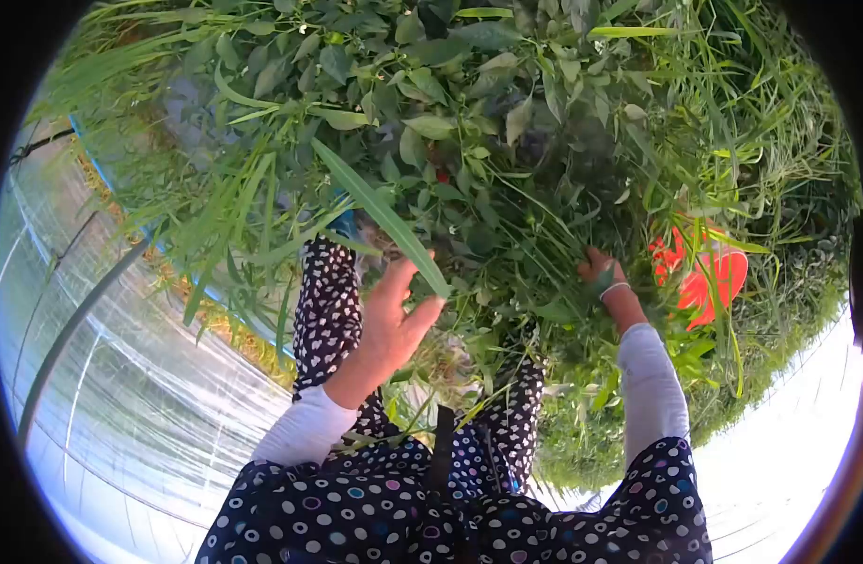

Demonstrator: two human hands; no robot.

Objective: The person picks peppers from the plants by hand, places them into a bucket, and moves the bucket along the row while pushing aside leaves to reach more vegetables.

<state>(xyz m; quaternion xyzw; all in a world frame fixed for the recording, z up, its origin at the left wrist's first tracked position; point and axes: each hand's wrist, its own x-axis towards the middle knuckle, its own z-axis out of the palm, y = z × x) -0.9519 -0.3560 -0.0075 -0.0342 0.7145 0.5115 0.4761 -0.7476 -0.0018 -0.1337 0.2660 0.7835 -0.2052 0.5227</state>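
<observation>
My left hand point(386, 318) is raised over my knee, thumb and fingers apart. A broad grass blade point(380, 209) slants across in front of it, its lower end by my thumb tip; the hand does not look closed on it. Down among the leaves, my right hand point(601, 273) has its fingers curled around thin grass stems point(544, 235), with the fingertips partly hidden by foliage. Between and beyond both hands stand leafy pepper plants point(431, 85) with small white flowers. A small red spot, perhaps a fruit point(442, 176), shows deep between the leaves.
A red container point(718, 282), partly covered by grass, lies right of my right hand. Tall grass point(779, 122) grows thickly along the right side. On the left, plastic sheeting point(159, 395) hangs with a curved pipe point(70, 329) in front. My patterned trouser legs point(328, 310) straddle the plants.
</observation>
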